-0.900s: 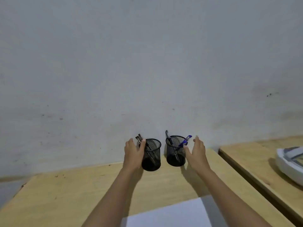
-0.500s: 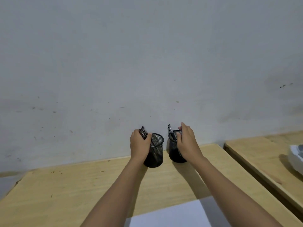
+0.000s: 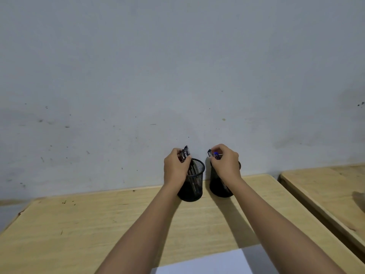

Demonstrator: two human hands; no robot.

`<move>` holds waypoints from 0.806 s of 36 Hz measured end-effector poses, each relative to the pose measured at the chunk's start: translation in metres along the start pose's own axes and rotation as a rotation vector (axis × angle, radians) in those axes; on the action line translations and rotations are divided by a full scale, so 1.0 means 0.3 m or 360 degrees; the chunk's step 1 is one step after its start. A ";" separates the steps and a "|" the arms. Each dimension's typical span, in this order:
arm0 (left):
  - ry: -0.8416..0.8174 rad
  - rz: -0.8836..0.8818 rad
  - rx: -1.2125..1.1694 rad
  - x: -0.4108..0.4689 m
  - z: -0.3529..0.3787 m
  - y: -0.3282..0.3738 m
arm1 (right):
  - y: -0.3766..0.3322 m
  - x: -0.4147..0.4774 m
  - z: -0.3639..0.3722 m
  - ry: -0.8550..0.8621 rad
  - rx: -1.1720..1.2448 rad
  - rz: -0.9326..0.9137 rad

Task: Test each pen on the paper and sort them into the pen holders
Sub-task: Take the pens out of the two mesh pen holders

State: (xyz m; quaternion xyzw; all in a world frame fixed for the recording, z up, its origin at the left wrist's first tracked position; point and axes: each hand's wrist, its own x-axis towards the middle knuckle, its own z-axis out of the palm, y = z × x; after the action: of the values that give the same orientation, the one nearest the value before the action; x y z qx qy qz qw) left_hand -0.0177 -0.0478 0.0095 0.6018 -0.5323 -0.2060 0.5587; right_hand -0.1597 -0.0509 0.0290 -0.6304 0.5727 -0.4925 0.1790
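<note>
Wooden desk (image 3: 98, 224): pens (image 3: 185, 155) gripped by closed left hand (image 3: 175, 169) and right hand (image 3: 225, 165) above mesh holders (image 3: 194, 180). Withdrawal judged underway; testing on paper (image 3: 207, 264) follows.

Left hand (image 3: 175, 169): closed around a bunch of pens (image 3: 184, 154) over the left mesh holder (image 3: 194, 182).
Right hand (image 3: 225, 165): gripping pens (image 3: 214, 154) above the right mesh holder (image 3: 216, 186).
Holders: side by side at the counter's (image 3: 98, 224) far edge.
Paper (image 3: 205, 263): at the near edge.
</note>
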 end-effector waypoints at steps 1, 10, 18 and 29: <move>-0.0006 0.0012 0.0000 0.004 0.000 -0.003 | 0.000 0.004 0.001 0.0015 0.0011 0.0007; -0.0081 0.0032 -0.0018 0.024 0.024 0.008 | 0.001 0.021 0.006 -0.0051 -0.0067 -0.0043; -0.0045 0.0035 0.0106 0.035 0.060 0.029 | 0.010 0.023 0.019 -0.0161 -0.0194 -0.0140; -0.0136 0.0085 0.0138 0.060 0.051 0.053 | 0.004 0.017 0.018 -0.0097 -0.0056 -0.0108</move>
State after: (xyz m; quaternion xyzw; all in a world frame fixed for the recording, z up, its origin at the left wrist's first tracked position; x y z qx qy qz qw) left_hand -0.0310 -0.0673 0.0255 0.6015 -0.5801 -0.1932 0.5142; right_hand -0.1566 -0.0576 0.0276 -0.6672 0.5540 -0.4686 0.1684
